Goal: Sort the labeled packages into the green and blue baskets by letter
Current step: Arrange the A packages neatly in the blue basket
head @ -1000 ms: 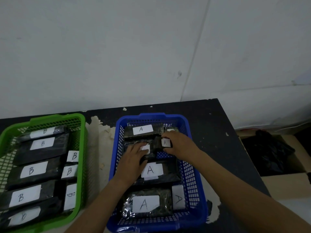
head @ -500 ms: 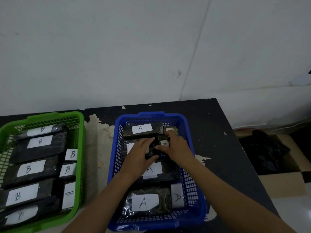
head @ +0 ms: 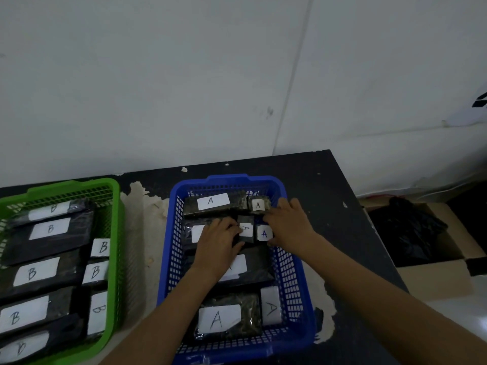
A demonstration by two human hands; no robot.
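Both hands reach into the blue basket (head: 295,291), which sits on the dark table (head: 342,206) at about 5 o'clock from the table's middle. The left hand (head: 216,243) lies palm down with its fingers loosely curled, the fingertips touching the left edge of a small package labelled A (head: 246,229) that stands tilted near the basket's centre; whether the fingers truly pinch it, I cannot tell. The right hand (head: 288,225) is half spread, fingers pointing toward 10 o'clock, thumb beside another small A package (head: 264,233) just right of the first, touching its edge. Larger A packages lie at the basket's 12 o'clock (head: 213,204) and 6 o'clock (head: 226,318) ends. The green basket (head: 116,233), at 9 o'clock from the blue one, holds the B packages (head: 50,229).
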